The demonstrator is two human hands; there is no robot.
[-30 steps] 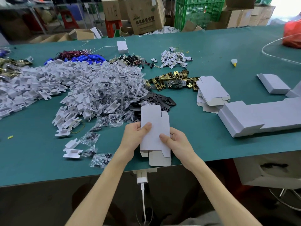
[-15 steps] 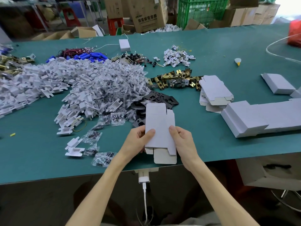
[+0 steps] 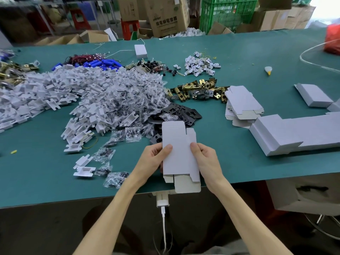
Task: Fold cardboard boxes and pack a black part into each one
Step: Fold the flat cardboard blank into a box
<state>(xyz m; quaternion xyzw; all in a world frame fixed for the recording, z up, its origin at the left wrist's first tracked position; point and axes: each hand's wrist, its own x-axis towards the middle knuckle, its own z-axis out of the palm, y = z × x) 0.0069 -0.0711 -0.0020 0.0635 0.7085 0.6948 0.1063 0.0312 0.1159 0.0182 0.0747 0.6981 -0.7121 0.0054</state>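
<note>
A flat, unfolded white cardboard box [image 3: 179,155] is held upright over the table's front edge. My left hand [image 3: 154,159] grips its left side, thumb on the front face. My right hand [image 3: 206,159] grips its right side the same way. The box's lower flaps hang below my hands. Just behind the box lies a heap of black parts [image 3: 176,115]. A stack of flat white box blanks [image 3: 242,103] rests to the right.
Folded white boxes [image 3: 287,133] line the right side of the green table [image 3: 36,173]. A big pile of white plastic pieces [image 3: 55,92] and clear bags of screws [image 3: 128,100] fills the left. Brass latches [image 3: 198,91] lie behind the black parts. A white charger [image 3: 162,199] hangs at the front edge.
My right hand has slid up the box's right side to level with my left hand. The box has turned a little more upright in my hands.
</note>
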